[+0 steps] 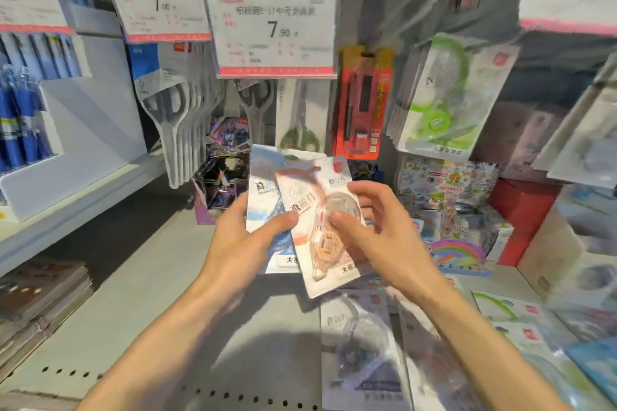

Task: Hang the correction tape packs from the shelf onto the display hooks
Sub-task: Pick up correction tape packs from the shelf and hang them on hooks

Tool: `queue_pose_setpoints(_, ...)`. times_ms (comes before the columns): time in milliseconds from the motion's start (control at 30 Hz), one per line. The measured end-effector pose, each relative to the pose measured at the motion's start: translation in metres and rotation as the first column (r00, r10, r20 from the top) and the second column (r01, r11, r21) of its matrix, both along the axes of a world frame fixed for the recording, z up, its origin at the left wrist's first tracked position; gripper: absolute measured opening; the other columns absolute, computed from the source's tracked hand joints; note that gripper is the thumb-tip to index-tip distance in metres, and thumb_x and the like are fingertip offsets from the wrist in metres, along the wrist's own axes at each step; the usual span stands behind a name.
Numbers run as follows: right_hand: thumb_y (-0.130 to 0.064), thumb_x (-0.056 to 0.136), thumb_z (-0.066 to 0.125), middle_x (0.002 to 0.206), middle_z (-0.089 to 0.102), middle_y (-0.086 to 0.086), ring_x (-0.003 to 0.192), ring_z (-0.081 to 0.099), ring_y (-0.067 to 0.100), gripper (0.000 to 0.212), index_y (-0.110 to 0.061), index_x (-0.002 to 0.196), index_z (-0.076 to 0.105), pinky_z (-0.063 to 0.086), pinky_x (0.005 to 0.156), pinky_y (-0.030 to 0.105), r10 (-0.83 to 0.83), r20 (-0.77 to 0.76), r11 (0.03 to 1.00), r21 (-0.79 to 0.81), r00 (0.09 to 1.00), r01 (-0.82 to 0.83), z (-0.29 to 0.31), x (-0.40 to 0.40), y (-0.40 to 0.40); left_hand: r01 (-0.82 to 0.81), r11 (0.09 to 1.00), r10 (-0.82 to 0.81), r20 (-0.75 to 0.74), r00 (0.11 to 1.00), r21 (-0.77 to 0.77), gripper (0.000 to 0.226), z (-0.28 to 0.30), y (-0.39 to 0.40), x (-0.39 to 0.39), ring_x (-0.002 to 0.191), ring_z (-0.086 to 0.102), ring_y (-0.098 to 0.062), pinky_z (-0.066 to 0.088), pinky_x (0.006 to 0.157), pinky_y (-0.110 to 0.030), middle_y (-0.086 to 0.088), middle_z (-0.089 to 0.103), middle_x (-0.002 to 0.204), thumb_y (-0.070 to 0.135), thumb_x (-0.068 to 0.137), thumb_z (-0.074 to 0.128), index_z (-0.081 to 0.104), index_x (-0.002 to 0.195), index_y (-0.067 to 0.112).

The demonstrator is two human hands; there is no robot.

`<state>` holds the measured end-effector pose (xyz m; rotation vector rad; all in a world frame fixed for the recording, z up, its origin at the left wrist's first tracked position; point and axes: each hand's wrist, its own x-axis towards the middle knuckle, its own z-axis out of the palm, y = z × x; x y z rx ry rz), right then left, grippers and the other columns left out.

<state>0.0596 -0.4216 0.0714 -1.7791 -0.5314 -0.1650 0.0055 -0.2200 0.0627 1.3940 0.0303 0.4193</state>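
Note:
My left hand (247, 237) grips a blue correction tape pack (263, 190) by its lower left edge, thumb across the front. My right hand (377, 227) holds an orange correction tape pack (320, 210) that overlaps the blue one, thumb on its clear blister. Both packs are raised in front of the display, tilted. Green correction tape packs (444, 100) hang on a hook at upper right. More correction tape packs (364, 354) lie flat on the grey shelf (150, 294) below my right arm.
Scissors packs (177, 110) and a red stationery pack (362, 103) hang behind. Price tags (272, 30) jut out above. Card boxes (222, 173) and sticker boxes (447, 197) stand at the shelf's back. Notebooks (36, 297) are stacked at left.

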Motion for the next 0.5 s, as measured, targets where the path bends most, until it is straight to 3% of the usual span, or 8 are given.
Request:
queue_pose_setpoints(100,-0.038,0.085,0.081,0.109,0.076,-0.004,0.098,0.075,0.012,0.059,-0.029,0.136,0.051,0.061,0.084,0.031,0.023,-0.099,0.994,0.113,0.995,-0.012,0.007,-0.007,-0.035,-0.026,0.999,0.024,0.066,0.998,0.039,0.034,0.013,-0.031,-0.004,0.096,0.079,-0.022,0.065,0.076,-0.035,0.003,0.082,0.103,0.004,0.085,0.079,0.069,0.112,0.02)
queue_pose_setpoints(167,-0.042,0.084,0.079,0.104,0.08,0.0,0.095,0.077,0.014,0.054,-0.021,0.13,0.06,0.062,0.081,0.03,0.061,-0.16,0.986,0.16,0.985,-0.035,0.012,-0.013,-0.057,-0.024,0.998,0.017,0.105,0.994,0.065,0.034,0.022,-0.053,-0.006,0.094,0.079,-0.02,0.063,0.069,-0.027,0.004,0.082,0.103,0.007,0.084,0.08,0.07,0.112,0.023)
queue_pose_setpoints(233,-0.045,0.082,0.077,0.102,0.081,-0.002,0.095,0.078,0.015,0.046,-0.017,0.119,0.069,0.059,0.081,0.029,0.082,-0.17,0.981,0.187,0.982,-0.049,0.016,-0.019,-0.081,-0.02,0.991,0.0,0.141,0.99,0.135,0.037,0.032,-0.075,-0.009,0.097,0.078,-0.016,0.061,0.075,-0.027,0.008,0.081,0.107,0.016,0.081,0.085,0.071,0.112,0.031)
queue_pose_setpoints(333,-0.041,0.084,0.078,0.101,0.082,0.001,0.095,0.078,0.02,0.037,-0.018,0.112,0.07,0.058,0.083,0.035,0.089,-0.144,0.97,0.238,0.986,-0.053,0.024,-0.023,-0.12,-0.009,0.98,-0.03,0.188,0.982,0.201,0.034,0.048,-0.106,-0.015,0.1,0.077,-0.012,0.061,0.078,-0.025,0.011,0.08,0.111,0.036,0.073,0.084,0.074,0.105,0.045)
queue_pose_setpoints(400,-0.039,0.082,0.08,0.102,0.082,0.005,0.095,0.079,0.026,0.036,-0.02,0.111,0.07,0.06,0.085,0.042,0.088,-0.112,0.959,0.277,0.99,-0.054,0.029,-0.022,-0.146,-0.038,0.972,-0.014,0.219,0.976,0.23,0.03,0.058,-0.123,-0.017,0.098,0.077,-0.01,0.059,0.075,-0.019,0.013,0.08,0.109,0.036,0.074,0.082,0.075,0.1,0.05)
queue_pose_setpoints(500,-0.045,0.074,0.082,0.101,0.082,0.004,0.092,0.079,0.024,0.036,-0.028,0.104,0.072,0.061,0.072,0.033,0.067,-0.038,0.947,0.316,0.997,-0.052,0.039,-0.019,-0.18,-0.095,0.957,0.027,0.242,0.97,0.274,0.028,0.073,-0.139,-0.02,0.096,0.077,-0.011,0.059,0.073,-0.019,0.013,0.08,0.108,0.032,0.08,0.083,0.075,0.099,0.05)
